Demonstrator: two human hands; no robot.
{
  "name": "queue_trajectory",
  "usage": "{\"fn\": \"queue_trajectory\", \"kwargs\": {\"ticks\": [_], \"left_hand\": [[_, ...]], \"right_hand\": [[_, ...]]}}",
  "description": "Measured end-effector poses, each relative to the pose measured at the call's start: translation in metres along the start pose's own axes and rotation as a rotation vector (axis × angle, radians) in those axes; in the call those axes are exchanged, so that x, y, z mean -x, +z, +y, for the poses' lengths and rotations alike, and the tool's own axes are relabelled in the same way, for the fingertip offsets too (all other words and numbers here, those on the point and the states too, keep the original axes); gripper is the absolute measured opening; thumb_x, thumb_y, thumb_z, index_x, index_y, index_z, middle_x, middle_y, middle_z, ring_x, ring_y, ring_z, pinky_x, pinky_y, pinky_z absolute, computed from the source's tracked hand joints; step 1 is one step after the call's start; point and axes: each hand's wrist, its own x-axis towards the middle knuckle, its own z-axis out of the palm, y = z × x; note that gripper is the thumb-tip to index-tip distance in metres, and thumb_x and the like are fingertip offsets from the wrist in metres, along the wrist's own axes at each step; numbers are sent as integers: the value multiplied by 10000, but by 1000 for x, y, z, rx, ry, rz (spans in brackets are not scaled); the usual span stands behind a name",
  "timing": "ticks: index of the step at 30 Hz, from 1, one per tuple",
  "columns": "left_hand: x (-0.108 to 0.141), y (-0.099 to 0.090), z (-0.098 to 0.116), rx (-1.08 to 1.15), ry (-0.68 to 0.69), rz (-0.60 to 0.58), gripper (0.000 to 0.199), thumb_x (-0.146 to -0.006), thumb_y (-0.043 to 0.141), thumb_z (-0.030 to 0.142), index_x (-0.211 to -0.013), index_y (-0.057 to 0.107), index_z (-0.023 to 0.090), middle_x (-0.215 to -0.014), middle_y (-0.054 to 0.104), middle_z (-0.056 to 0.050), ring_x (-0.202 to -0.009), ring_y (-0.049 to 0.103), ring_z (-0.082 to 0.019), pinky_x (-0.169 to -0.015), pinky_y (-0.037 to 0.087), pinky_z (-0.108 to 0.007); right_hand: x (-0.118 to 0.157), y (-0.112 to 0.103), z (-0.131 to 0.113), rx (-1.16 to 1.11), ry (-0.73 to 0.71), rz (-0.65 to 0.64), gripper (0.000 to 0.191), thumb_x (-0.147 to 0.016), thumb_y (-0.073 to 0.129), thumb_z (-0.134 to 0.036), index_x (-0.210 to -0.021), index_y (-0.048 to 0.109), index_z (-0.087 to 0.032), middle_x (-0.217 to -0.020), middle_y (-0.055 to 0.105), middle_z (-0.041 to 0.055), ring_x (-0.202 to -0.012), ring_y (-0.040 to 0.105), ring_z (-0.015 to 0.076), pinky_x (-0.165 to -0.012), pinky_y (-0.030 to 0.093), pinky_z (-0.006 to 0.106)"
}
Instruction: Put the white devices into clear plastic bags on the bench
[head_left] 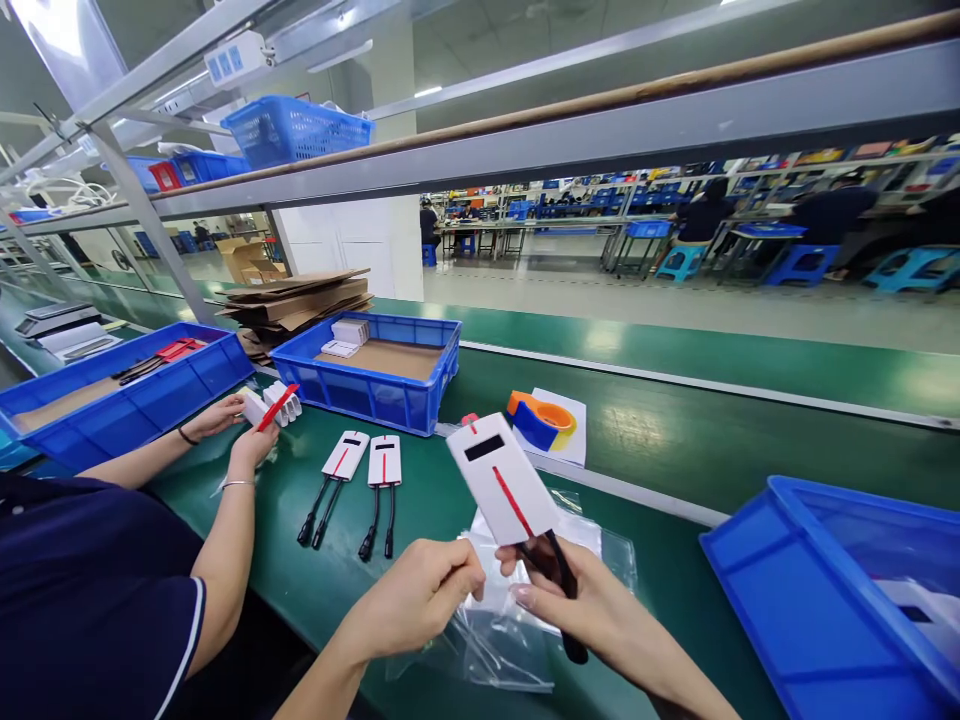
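Observation:
My right hand (pixel 566 590) grips a flat white device (pixel 502 480) by its black cables, just below the casing. The device has a dark window and red stripes and stands tilted above the bench. Close beside it, my left hand (pixel 427 590) is closed with curled fingers; what they hold, if anything, is hidden. Clear plastic bags (pixel 502 650) lie beneath both hands. To the left, two similar devices (pixel 385 462) rest on the green bench with their cables toward me.
At left, a co-worker's hands (pixel 251 440) handle white boxes and a red strip. Blue bins stand at the left (pixel 142 395), middle (pixel 367 400) and right (pixel 817 600). A tape dispenser (pixel 541 420) lies on white paper behind my device. Stacked cardboard (pixel 300 305) sits under the overhead shelf (pixel 480 160).

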Motion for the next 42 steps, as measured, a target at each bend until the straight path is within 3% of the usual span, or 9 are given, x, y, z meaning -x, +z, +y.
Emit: {"fn": "queue_trajectory", "kwargs": {"ticks": [3, 9, 15, 19, 22, 26, 30, 33, 42], "left_hand": [[0, 1, -2, 112, -68, -14, 277, -1010, 473, 285, -775, 575, 182, -605, 479, 48, -554, 421, -108, -554, 316, -233], [1, 1, -6, 323, -168, 5, 281, -934, 626, 395, -764, 545, 188, -553, 478, 57, -516, 414, -109, -521, 304, -232], [0, 5, -8, 335, -107, 91, 353, -997, 537, 457, -769, 545, 188, -574, 531, 35, -545, 446, -121, -569, 341, -250], [-1, 8, -8, 221, -62, 184, 333, -1020, 509, 378, -756, 571, 185, -668, 601, 1, -623, 494, -137, -614, 360, -264], [-3, 12, -7, 29, 39, 278, 305, -1010, 517, 290, -731, 588, 187, -727, 635, -20, -709, 541, -163, -654, 387, -275], [-5, 17, -7, -213, 180, 411, 294, -1019, 496, 257, -748, 593, 197, -719, 638, -25, -719, 526, -178, -636, 381, -285], [-4, 15, -10, -146, 93, 473, 331, -1049, 433, 286, -762, 571, 197, -718, 610, -10, -675, 552, -154, -616, 392, -268], [-1, 5, -15, -25, 21, 459, 372, -1060, 413, 364, -769, 572, 195, -685, 586, 4, -623, 537, -140, -580, 382, -252], [10, -32, -28, 143, -36, 451, 457, -1035, 439, 505, -747, 584, 182, -651, 567, 5, -616, 527, -142, -615, 410, -258]], "right_hand": [[2, 1, -8, -25, -4, -6, 297, -846, 746, -466, -913, 653, -192, -848, 611, 17, -794, 541, 205, -704, 443, 296], [3, -2, -15, 45, 10, 107, 301, -873, 716, -460, -771, 582, -211, -776, 566, -13, -704, 511, 168, -630, 419, 273], [-5, -8, -3, 50, 41, 185, 357, -842, 743, -517, -974, 630, -205, -972, 643, 36, -919, 611, 241, -797, 486, 318], [-8, -5, -5, 69, 86, 107, 345, -833, 728, -448, -1041, 645, -185, -1042, 660, 58, -964, 605, 265, -817, 470, 345], [-8, 3, -12, 38, 74, 1, 138, -844, 683, -304, -861, 594, -200, -843, 590, -7, -795, 533, 187, -712, 421, 293], [-6, 14, -16, 1, 124, -65, 144, -820, 674, -228, -814, 531, -211, -718, 479, -59, -675, 432, 136, -630, 372, 264], [-5, 11, -10, -9, 77, -120, 207, -920, 653, -404, -911, 583, -210, -803, 583, -21, -752, 535, 173, -717, 452, 291], [-3, -6, -7, 180, 32, -36, 496, -997, 456, -660, -890, 642, -213, -726, 656, 16, -727, 567, 205, -697, 444, 315], [27, -57, -30, 415, 126, 121, 850, -770, 362, -966, -580, 702, -210, -502, 378, -10, -493, 332, 167, -494, 269, 319]]}}
